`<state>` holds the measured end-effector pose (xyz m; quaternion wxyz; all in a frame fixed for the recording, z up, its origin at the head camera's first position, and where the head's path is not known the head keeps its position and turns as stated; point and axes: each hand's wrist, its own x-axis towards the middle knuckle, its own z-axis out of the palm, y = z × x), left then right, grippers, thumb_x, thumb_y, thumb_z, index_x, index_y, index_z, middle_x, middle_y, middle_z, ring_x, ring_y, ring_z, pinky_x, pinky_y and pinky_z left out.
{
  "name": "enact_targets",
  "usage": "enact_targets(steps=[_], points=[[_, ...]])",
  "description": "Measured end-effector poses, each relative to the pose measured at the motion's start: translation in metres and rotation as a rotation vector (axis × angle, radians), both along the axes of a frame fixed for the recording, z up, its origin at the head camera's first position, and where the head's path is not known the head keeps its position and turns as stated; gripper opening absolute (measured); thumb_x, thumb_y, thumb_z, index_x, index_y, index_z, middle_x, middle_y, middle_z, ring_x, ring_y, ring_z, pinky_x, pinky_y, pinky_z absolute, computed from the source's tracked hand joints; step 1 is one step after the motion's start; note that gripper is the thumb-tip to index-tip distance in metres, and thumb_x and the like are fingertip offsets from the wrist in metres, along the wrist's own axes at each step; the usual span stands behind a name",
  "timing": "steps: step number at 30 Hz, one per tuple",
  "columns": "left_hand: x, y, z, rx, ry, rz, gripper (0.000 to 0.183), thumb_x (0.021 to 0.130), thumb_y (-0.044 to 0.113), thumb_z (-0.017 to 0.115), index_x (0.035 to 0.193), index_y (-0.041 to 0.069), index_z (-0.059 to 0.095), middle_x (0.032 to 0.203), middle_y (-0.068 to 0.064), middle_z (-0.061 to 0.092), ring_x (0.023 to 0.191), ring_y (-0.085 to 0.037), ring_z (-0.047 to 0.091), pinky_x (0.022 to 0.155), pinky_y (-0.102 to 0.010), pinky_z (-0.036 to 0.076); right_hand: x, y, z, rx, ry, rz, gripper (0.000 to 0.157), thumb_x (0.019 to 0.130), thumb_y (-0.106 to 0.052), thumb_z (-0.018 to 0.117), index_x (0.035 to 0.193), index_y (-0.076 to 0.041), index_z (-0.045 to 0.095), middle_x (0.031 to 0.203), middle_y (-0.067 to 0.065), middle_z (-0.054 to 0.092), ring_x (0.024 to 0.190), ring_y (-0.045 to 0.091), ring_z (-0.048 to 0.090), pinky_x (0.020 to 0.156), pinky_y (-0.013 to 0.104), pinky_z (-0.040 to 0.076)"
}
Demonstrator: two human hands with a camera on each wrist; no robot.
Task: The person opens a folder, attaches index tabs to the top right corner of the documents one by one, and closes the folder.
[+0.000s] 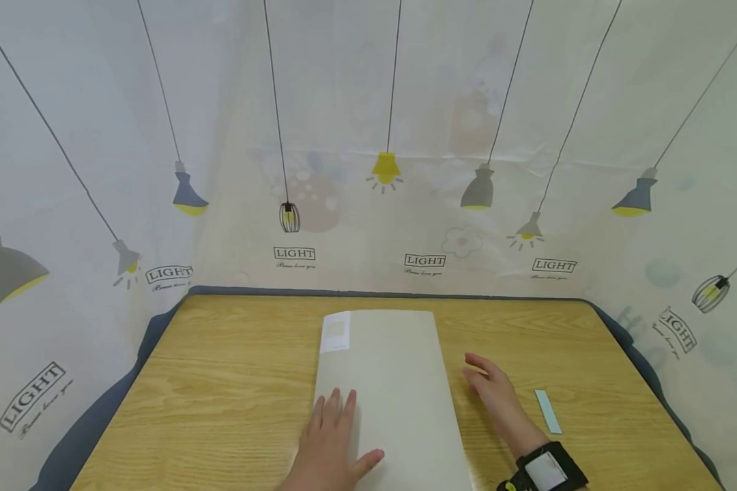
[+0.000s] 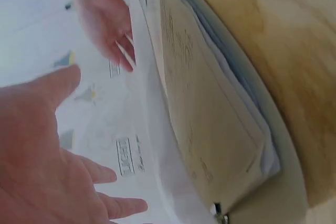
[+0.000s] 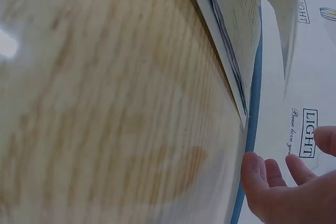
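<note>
A pale file folder (image 1: 399, 382) lies lengthwise on the table, a white label (image 1: 335, 332) at its far left corner. Its cover stands partly raised, and in the left wrist view a stack of papers (image 2: 210, 108) shows inside, with a small metal clip (image 2: 220, 214) at one end. My left hand (image 1: 328, 443), fingers straight and spread, overlaps the cover's left side in the head view. To the right of the folder is my right hand (image 1: 497, 395), fingers loosely bent and holding nothing. In the right wrist view its fingers (image 3: 255, 174) are apart from the papers' edge.
Right of my right hand, a light blue strip (image 1: 548, 412) lies on the wooden table (image 1: 221, 382). A band with a white patch (image 1: 546, 470) is strapped round the right wrist. Behind the table hangs a pale curtain (image 1: 356, 88) printed with lamps.
</note>
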<state>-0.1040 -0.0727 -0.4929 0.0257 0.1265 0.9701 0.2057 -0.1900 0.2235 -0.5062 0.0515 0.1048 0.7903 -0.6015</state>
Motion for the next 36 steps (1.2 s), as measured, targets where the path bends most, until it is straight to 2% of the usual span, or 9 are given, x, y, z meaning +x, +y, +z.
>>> enact_targets(steps=[2, 5, 9, 11, 13, 16, 24, 30, 36], points=[[0.004, 0.003, -0.001, -0.065, 0.033, -0.067, 0.106, 0.069, 0.073, 0.062, 0.146, 0.007, 0.031, 0.148, -0.023, 0.030, 0.134, -0.048, 0.028, 0.097, -0.063, 0.036, 0.001, 0.001, 0.000, -0.009, -0.002, 0.003, 0.045, 0.099, -0.016, 0.047, 0.141, -0.001, 0.039, 0.146, 0.020, 0.037, 0.125, 0.032, 0.044, 0.100, 0.042, 0.041], [0.009, 0.007, -0.006, -0.186, 0.149, -0.151, 0.102, 0.065, 0.063, 0.073, 0.144, 0.010, 0.034, 0.147, -0.020, 0.033, 0.133, -0.044, 0.033, 0.094, -0.058, 0.042, 0.001, 0.002, 0.001, -0.017, -0.008, 0.010, 0.046, 0.099, -0.017, 0.046, 0.141, -0.001, 0.038, 0.147, 0.019, 0.036, 0.127, 0.032, 0.042, 0.102, 0.044, 0.040], [0.012, 0.011, -0.018, -0.318, 0.350, -0.194, 0.081, 0.069, 0.038, 0.078, 0.139, 0.015, 0.044, 0.142, -0.016, 0.041, 0.128, -0.039, 0.042, 0.088, -0.052, 0.048, 0.001, 0.003, 0.001, -0.014, -0.014, 0.016, 0.046, 0.100, -0.018, 0.045, 0.142, -0.001, 0.037, 0.147, 0.019, 0.035, 0.127, 0.031, 0.042, 0.103, 0.044, 0.039], [0.013, 0.011, -0.022, -0.353, 0.401, -0.189, 0.076, 0.071, 0.042, 0.075, 0.137, 0.016, 0.046, 0.141, -0.014, 0.044, 0.127, -0.037, 0.044, 0.088, -0.050, 0.048, 0.001, 0.003, 0.001, -0.012, -0.014, 0.016, 0.045, 0.100, -0.018, 0.044, 0.141, -0.001, 0.037, 0.147, 0.018, 0.035, 0.127, 0.031, 0.042, 0.103, 0.044, 0.039], [0.013, 0.010, -0.024, -0.365, 0.397, -0.185, 0.077, 0.072, 0.049, 0.071, 0.137, 0.016, 0.047, 0.141, -0.014, 0.044, 0.128, -0.036, 0.043, 0.089, -0.049, 0.048, 0.002, 0.004, 0.000, -0.014, -0.012, 0.014, 0.045, 0.100, -0.017, 0.044, 0.141, -0.001, 0.037, 0.147, 0.019, 0.035, 0.127, 0.031, 0.042, 0.103, 0.044, 0.039], [0.013, 0.010, -0.023, -0.364, 0.336, -0.183, 0.085, 0.070, 0.060, 0.067, 0.138, 0.014, 0.044, 0.144, -0.014, 0.041, 0.130, -0.037, 0.040, 0.091, -0.049, 0.046, 0.002, 0.005, -0.001, -0.011, -0.010, 0.010, 0.045, 0.100, -0.017, 0.045, 0.141, 0.000, 0.038, 0.147, 0.019, 0.036, 0.127, 0.031, 0.042, 0.102, 0.044, 0.040], [0.014, 0.009, -0.021, -0.392, 0.297, -0.191, 0.089, 0.072, 0.073, 0.055, 0.138, 0.014, 0.046, 0.143, -0.012, 0.045, 0.128, -0.033, 0.044, 0.087, -0.043, 0.048, 0.000, 0.007, -0.003, 0.009, -0.024, 0.016, 0.045, 0.100, -0.019, 0.044, 0.141, -0.002, 0.038, 0.147, 0.019, 0.036, 0.128, 0.031, 0.042, 0.103, 0.044, 0.039], [0.012, 0.005, -0.021, -0.369, 0.227, -0.229, 0.097, 0.070, 0.078, 0.054, 0.138, 0.009, 0.045, 0.145, -0.016, 0.041, 0.129, -0.036, 0.042, 0.090, -0.045, 0.049, 0.001, 0.007, -0.005, 0.011, -0.024, 0.016, 0.044, 0.100, -0.016, 0.045, 0.140, 0.000, 0.039, 0.146, 0.021, 0.037, 0.128, 0.032, 0.042, 0.104, 0.045, 0.039], [0.012, -0.001, -0.026, -0.281, 0.260, -0.251, 0.107, 0.070, 0.086, 0.040, 0.138, 0.005, 0.043, 0.146, -0.020, 0.038, 0.129, -0.041, 0.042, 0.087, -0.048, 0.051, 0.002, 0.007, -0.006, 0.031, -0.028, 0.029, 0.044, 0.100, -0.018, 0.045, 0.140, -0.001, 0.039, 0.146, 0.020, 0.037, 0.129, 0.034, 0.041, 0.104, 0.046, 0.037]])
